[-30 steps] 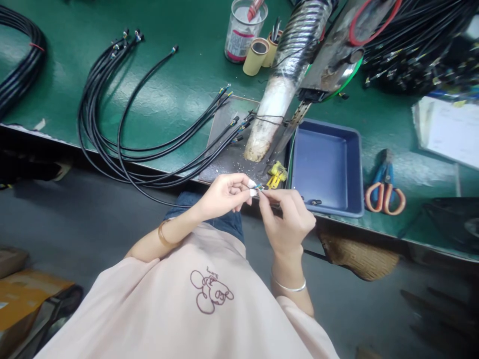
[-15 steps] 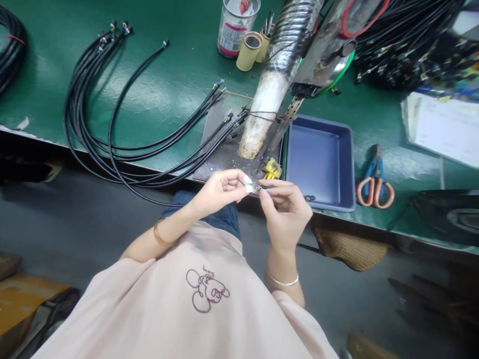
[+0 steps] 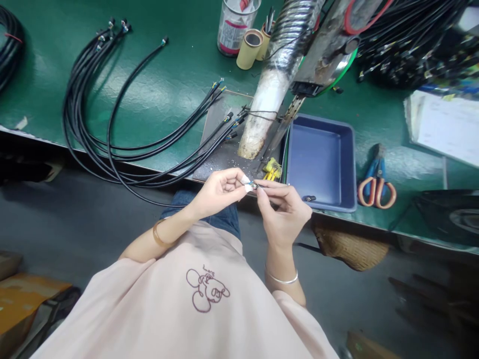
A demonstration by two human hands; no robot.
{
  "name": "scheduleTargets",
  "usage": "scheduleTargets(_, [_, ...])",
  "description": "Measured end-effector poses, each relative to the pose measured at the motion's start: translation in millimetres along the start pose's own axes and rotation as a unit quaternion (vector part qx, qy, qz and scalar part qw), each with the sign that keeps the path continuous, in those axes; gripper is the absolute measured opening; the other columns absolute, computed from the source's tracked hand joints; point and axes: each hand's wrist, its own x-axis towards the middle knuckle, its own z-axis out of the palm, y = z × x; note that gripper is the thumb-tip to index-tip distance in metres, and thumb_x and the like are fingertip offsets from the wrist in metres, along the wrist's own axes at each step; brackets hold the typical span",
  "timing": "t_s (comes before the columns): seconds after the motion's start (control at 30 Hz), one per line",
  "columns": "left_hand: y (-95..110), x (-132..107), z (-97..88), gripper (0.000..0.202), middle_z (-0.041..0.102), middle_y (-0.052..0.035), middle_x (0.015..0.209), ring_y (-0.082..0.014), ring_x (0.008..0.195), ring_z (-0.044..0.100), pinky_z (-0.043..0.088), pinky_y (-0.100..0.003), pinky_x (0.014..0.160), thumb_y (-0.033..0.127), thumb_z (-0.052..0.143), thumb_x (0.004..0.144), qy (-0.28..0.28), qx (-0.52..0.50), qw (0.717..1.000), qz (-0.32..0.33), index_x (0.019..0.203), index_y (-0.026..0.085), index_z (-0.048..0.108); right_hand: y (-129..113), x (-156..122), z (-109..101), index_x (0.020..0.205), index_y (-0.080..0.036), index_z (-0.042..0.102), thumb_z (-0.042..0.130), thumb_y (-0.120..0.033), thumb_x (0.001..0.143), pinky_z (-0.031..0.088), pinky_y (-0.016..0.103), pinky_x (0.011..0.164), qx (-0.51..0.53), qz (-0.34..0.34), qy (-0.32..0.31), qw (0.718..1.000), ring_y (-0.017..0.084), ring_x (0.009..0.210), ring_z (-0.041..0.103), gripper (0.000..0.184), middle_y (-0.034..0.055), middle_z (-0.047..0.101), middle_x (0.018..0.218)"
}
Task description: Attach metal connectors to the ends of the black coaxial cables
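Observation:
Fingers pinched together, my left hand [image 3: 220, 189] grips the wired end of a black cable [image 3: 129, 187], which loops up from the table edge and passes behind my wrist. White coverings show on its thumb and forefinger tips. Against it, my right hand [image 3: 284, 209] pinches a small metallic connector [image 3: 255, 186] between thumb and fingers. The fingertips hide most of the connector and the thin wires meeting it. Both hands are close together just in front of the table edge. A yellow sponge [image 3: 273, 167] sits just beyond them.
More black cables [image 3: 80, 114] lie bundled at left, their ends on a dark plate [image 3: 213, 154]. A foil-wrapped duct [image 3: 267, 94] slants down over it. At right are a blue tray [image 3: 320, 159], orange-handled pliers [image 3: 376, 184], papers [image 3: 449, 124] and a cable pile [image 3: 407, 40].
My right fingers have shifted slightly left, closer to my left fingertips, with the connector between them. The rest of the table looks the same.

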Motion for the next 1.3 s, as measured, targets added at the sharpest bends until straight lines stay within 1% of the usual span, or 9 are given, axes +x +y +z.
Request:
scheduleTargets(0.17, [-2.1, 0.5, -0.8, 0.031, 0.055, 0.0060, 0.059, -0.0017, 0.048, 0.044, 0.039, -0.014, 0.048, 0.031, 0.083, 0.073, 0.004, 0.020, 1.000, 0.006, 0.076, 0.014, 0.058, 4.0, -0.6, 1.3, 0.080, -0.020, 0.067, 0.072, -0.014, 0.084, 0.065, 0.021, 0.065, -0.009, -0.029, 0.008, 1.000, 0.014, 0.078, 0.077, 0.009, 0.0021, 0.080, 0.092])
scheduleTargets(0.37, [-6.5, 1.2, -1.9, 0.038, 0.054, 0.0058, 0.061, -0.0021, 0.050, 0.044, 0.038, -0.014, 0.047, 0.043, 0.081, 0.076, 0.007, 0.021, 1.000, 0.023, 0.077, 0.015, 0.056, 3.3, 4.0, 2.1, 0.076, -0.020, 0.063, 0.071, -0.015, 0.084, 0.065, 0.021, 0.064, 0.035, 0.012, -0.018, 0.999, 0.013, 0.075, 0.077, 0.013, 0.0017, 0.080, 0.089])
scheduleTargets(0.53, [-4.4, 1.8, -0.8, 0.038, 0.054, 0.0056, 0.062, -0.0025, 0.052, 0.045, 0.038, -0.015, 0.049, 0.042, 0.082, 0.074, 0.005, 0.010, 1.000, 0.019, 0.077, 0.015, 0.056, 4.1, 3.3, 1.9, 0.077, -0.020, 0.065, 0.071, -0.015, 0.084, 0.065, 0.022, 0.064, 0.010, -0.010, -0.010, 1.000, 0.014, 0.076, 0.077, 0.011, 0.0020, 0.079, 0.089])
scheduleTargets(0.63, [-3.1, 2.5, 0.7, 0.037, 0.054, 0.0062, 0.061, -0.0023, 0.051, 0.044, 0.038, -0.015, 0.049, 0.039, 0.084, 0.072, 0.009, 0.000, 1.000, 0.009, 0.076, 0.015, 0.056, 3.5, 3.7, 1.7, 0.077, -0.021, 0.065, 0.071, -0.016, 0.084, 0.064, 0.022, 0.063, 0.003, -0.020, -0.009, 1.000, 0.014, 0.076, 0.076, 0.011, 0.0019, 0.079, 0.089])
scheduleTargets(0.7, [-3.7, 2.9, 1.3, 0.035, 0.054, 0.0065, 0.060, -0.0020, 0.050, 0.043, 0.037, -0.015, 0.048, 0.035, 0.084, 0.071, 0.014, -0.006, 1.000, 0.004, 0.075, 0.015, 0.056, 2.4, 5.0, 1.6, 0.076, -0.021, 0.064, 0.071, -0.016, 0.084, 0.064, 0.022, 0.063, 0.017, -0.007, -0.010, 1.000, 0.014, 0.075, 0.076, 0.011, 0.0017, 0.079, 0.088])
scheduleTargets(0.77, [-5.4, 3.1, 1.3, 0.033, 0.053, 0.0071, 0.059, -0.0015, 0.048, 0.042, 0.035, -0.015, 0.046, 0.032, 0.083, 0.071, 0.016, -0.016, 1.000, 0.000, 0.075, 0.015, 0.055, 1.0, 6.8, 1.4, 0.074, -0.021, 0.063, 0.071, -0.016, 0.083, 0.064, 0.021, 0.063, 0.044, 0.026, -0.018, 0.999, 0.013, 0.073, 0.076, 0.013, 0.0014, 0.079, 0.087])
scheduleTargets(0.9, [-9.4, 2.8, -0.6, 0.034, 0.049, 0.0088, 0.054, -0.0012, 0.044, 0.037, 0.027, -0.015, 0.041, 0.034, 0.081, 0.073, 0.005, -0.046, 0.999, -0.022, 0.077, 0.016, 0.053, -1.3, 9.3, 1.0, 0.073, -0.020, 0.063, 0.071, -0.015, 0.082, 0.064, 0.020, 0.064, 0.090, 0.073, -0.037, 0.993, 0.012, 0.069, 0.076, 0.014, 0.0005, 0.079, 0.085])
scheduleTargets(1.0, [-10.6, 2.6, -1.8, 0.037, 0.048, 0.0092, 0.054, -0.0010, 0.043, 0.036, 0.024, -0.015, 0.040, 0.036, 0.083, 0.071, 0.002, -0.057, 0.998, -0.034, 0.078, 0.016, 0.053, -0.8, 8.8, 0.8, 0.074, -0.021, 0.064, 0.072, -0.014, 0.082, 0.064, 0.020, 0.065, 0.088, 0.059, -0.036, 0.994, 0.012, 0.071, 0.076, 0.013, 0.0002, 0.079, 0.087])
scheduleTargets(1.3, [-10.9, 3.6, -1.4, 0.038, 0.049, 0.0097, 0.053, -0.0004, 0.043, 0.035, 0.026, -0.014, 0.041, 0.033, 0.084, 0.069, 0.008, -0.063, 0.997, -0.033, 0.077, 0.015, 0.053, 5.9, 3.9, 0.9, 0.076, -0.021, 0.065, 0.072, -0.016, 0.084, 0.064, 0.023, 0.064, 0.023, -0.022, -0.029, 0.999, 0.015, 0.077, 0.076, 0.011, 0.0019, 0.080, 0.089])
